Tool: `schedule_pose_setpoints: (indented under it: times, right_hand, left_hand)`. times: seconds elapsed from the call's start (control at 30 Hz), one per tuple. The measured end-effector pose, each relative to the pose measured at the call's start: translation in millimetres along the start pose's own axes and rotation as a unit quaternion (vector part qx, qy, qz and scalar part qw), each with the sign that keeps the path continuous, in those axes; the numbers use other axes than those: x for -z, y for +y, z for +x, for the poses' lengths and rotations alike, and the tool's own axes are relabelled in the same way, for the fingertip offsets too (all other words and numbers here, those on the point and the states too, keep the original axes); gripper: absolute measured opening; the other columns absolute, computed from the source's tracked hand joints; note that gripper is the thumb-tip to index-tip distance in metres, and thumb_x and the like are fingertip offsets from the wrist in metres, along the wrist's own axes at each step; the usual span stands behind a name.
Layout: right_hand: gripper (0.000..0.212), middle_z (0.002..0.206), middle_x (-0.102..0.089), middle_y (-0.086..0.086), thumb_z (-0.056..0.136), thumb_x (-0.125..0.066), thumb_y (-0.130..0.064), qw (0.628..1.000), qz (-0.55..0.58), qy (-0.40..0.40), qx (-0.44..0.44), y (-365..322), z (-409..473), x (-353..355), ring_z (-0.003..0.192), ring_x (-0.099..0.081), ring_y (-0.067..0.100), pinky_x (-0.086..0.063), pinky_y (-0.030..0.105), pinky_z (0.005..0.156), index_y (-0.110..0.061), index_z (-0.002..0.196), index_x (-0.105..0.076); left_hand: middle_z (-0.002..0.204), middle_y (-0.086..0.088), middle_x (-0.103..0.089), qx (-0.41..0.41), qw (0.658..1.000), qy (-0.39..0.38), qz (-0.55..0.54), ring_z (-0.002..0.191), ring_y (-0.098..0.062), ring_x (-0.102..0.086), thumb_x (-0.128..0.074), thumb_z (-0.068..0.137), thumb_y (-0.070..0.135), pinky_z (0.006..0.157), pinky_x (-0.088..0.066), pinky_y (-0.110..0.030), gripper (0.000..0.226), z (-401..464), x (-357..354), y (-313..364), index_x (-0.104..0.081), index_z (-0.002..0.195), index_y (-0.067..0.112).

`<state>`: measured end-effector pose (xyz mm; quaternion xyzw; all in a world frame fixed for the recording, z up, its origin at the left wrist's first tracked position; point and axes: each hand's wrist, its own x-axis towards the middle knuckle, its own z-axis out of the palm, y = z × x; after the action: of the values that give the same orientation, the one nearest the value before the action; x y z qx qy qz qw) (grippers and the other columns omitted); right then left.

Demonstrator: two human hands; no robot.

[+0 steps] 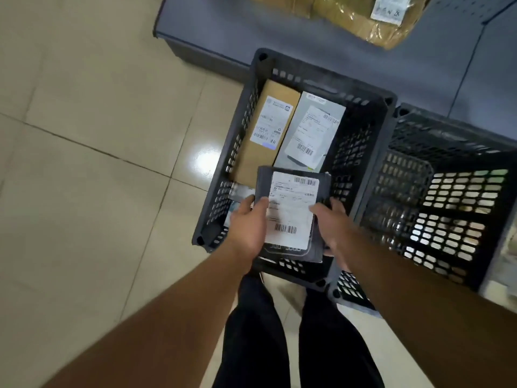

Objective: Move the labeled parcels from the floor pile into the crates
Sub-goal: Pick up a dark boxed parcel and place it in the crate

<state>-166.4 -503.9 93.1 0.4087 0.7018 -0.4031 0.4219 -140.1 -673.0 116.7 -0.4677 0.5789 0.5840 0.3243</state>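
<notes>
A flat dark grey parcel (291, 208) with a white shipping label is held over the near end of a black slatted crate (361, 152). My left hand (247, 225) grips its left edge, thumb on the label. My right hand (333, 225) holds the right edge, fingers curled under it. Inside the crate lie a brown cardboard box (265, 135) with a label and a light grey parcel (312, 130) beside it. Another small parcel (237, 193) shows partly under my left hand.
A second black slatted crate (447, 203) stands right of the first, touching it. A grey shelf base (223, 32) runs along the back with a tape-wrapped brown parcel (363, 18) on it. Beige floor tiles (98, 163) spread to the left. My legs are below.
</notes>
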Motion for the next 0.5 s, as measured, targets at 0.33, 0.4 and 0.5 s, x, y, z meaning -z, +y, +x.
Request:
schedule_pose_setpoints:
  times: [0.33,0.4,0.5]
  right_hand:
    - [0.03,0.11,-0.065,-0.001,0.092,-0.059,-0.044,0.943,0.315,-0.027,-0.104,34.4,10.1,-27.1,0.098,-0.068,0.028,-0.061,0.057,0.073,-0.032,0.118,-0.052]
    - [0.039,0.116,-0.066,-0.001,0.092,-0.059,-0.044,0.943,0.314,-0.034,-0.104,38.5,12.5,-27.2,0.101,-0.069,0.031,-0.061,0.057,0.072,-0.037,0.128,-0.047]
    - [0.049,0.118,-0.065,-0.001,0.091,-0.061,-0.044,0.944,0.311,-0.039,-0.104,42.9,14.8,-25.2,0.099,-0.07,0.033,-0.062,0.055,0.069,-0.043,0.136,-0.042]
  left_hand:
    - [0.095,0.028,-0.067,-0.079,0.951,-0.093,0.284,0.085,0.004,-0.068,-0.062,0.088,0.027,0.059,-0.051,-0.009,0.048,51.2,23.0,32.7,-0.054,0.109,0.069]
    - [0.09,0.033,-0.059,-0.089,0.922,-0.095,0.363,0.082,0.006,-0.063,-0.064,0.086,0.02,0.053,-0.044,-0.007,0.068,57.6,28.6,35.8,-0.041,0.132,0.065]
    - [0.097,0.026,-0.058,-0.093,0.901,-0.108,0.409,0.079,-0.002,-0.067,-0.069,0.084,0.011,0.049,-0.05,-0.009,0.083,67.9,36.3,36.3,-0.033,0.144,0.055]
